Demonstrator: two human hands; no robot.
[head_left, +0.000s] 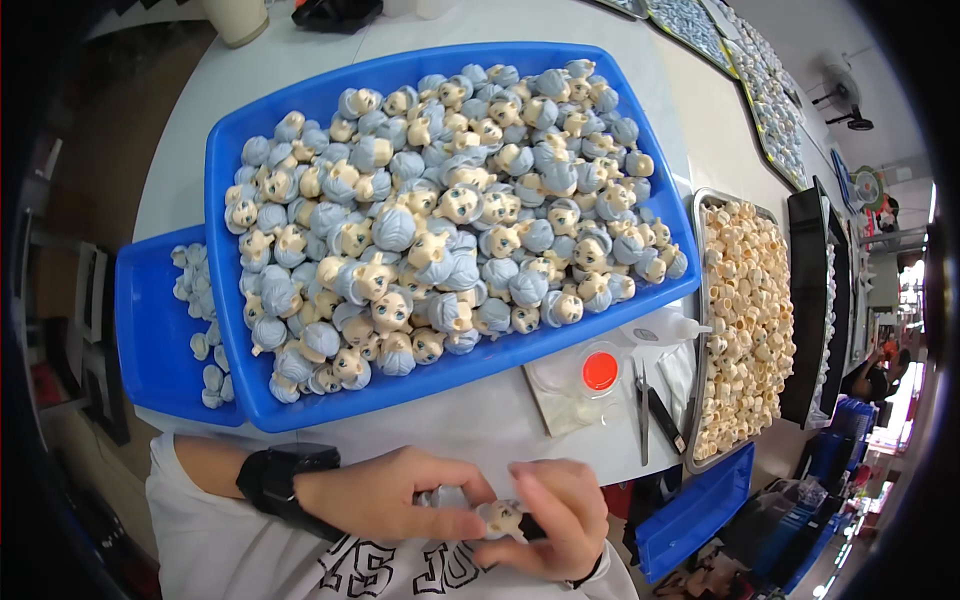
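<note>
Between a person's two hands, at the lower centre of the frame, we see a small doll head (pixel 503 518), painted face showing. The left hand (pixel 395 497) grips it with thumb and fingers; the right hand (pixel 570 515) curls around its right side, slightly blurred, and we cannot tell whether those fingers are closed on it. Above, we find a large blue tray (pixel 470 370) heaped with similar heads (pixel 460 203). Right of centre lie a red-topped round container (pixel 600 371), tweezers (pixel 643 420) and a white bottle (pixel 660 328); farther right, beige pieces (pixel 750 320) fill a metal tray (pixel 699 250).
</note>
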